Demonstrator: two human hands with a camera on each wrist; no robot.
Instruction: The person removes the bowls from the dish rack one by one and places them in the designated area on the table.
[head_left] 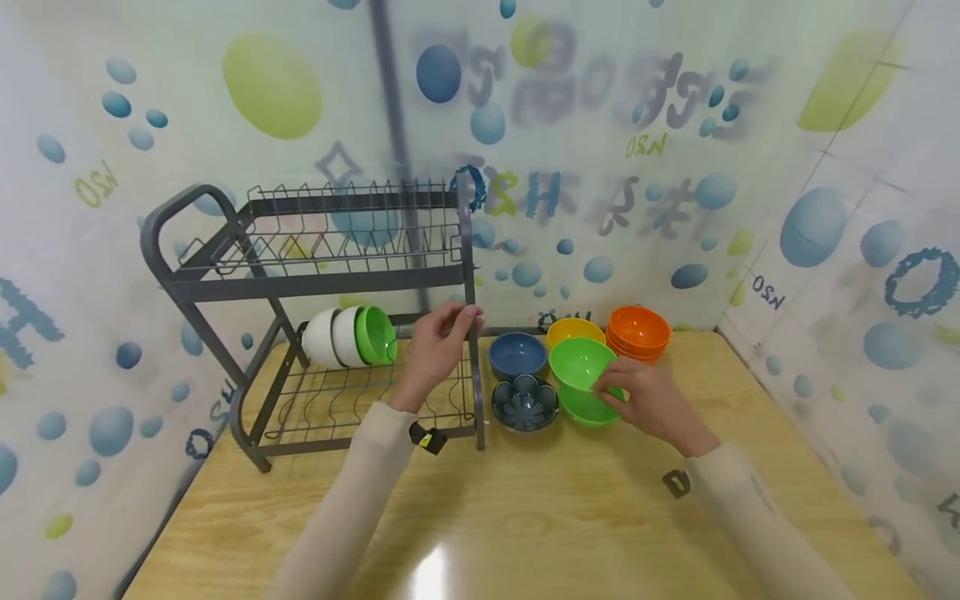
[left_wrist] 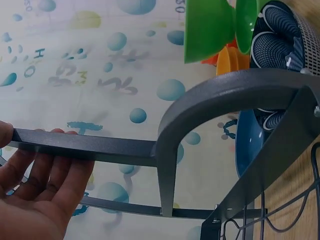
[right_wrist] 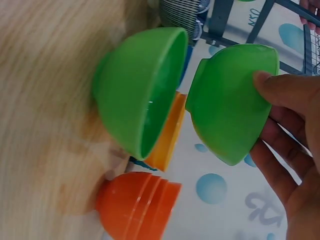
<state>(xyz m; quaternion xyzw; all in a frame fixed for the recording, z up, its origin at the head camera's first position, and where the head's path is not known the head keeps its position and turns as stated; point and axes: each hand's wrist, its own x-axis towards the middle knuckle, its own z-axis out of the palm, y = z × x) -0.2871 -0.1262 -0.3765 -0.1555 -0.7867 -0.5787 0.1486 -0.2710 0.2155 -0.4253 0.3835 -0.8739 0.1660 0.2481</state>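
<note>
My right hand point(head_left: 651, 398) pinches the rim of a green bowl point(head_left: 579, 362), thumb outside, as the right wrist view shows. The bowl is raised over a second green bowl point(head_left: 591, 410) on the table; a gap between them shows in the right wrist view. My left hand point(head_left: 441, 346) holds the right-hand upright post point(left_wrist: 85, 146) of a two-tier grey dish rack point(head_left: 322, 286), fingers curled round it in the left wrist view. On the rack's lower tier, two white bowls point(head_left: 318, 340) and a green bowl point(head_left: 378, 337) stand on edge in a row.
Beside the rack sit a blue bowl point(head_left: 517, 355) and a dark patterned bowl point(head_left: 525, 407). Behind the green bowls is a yellow bowl point(head_left: 576, 328), with stacked orange bowls point(head_left: 638, 327) to its right. Patterned curtain walls point(head_left: 600, 200) enclose the wooden table point(head_left: 525, 517).
</note>
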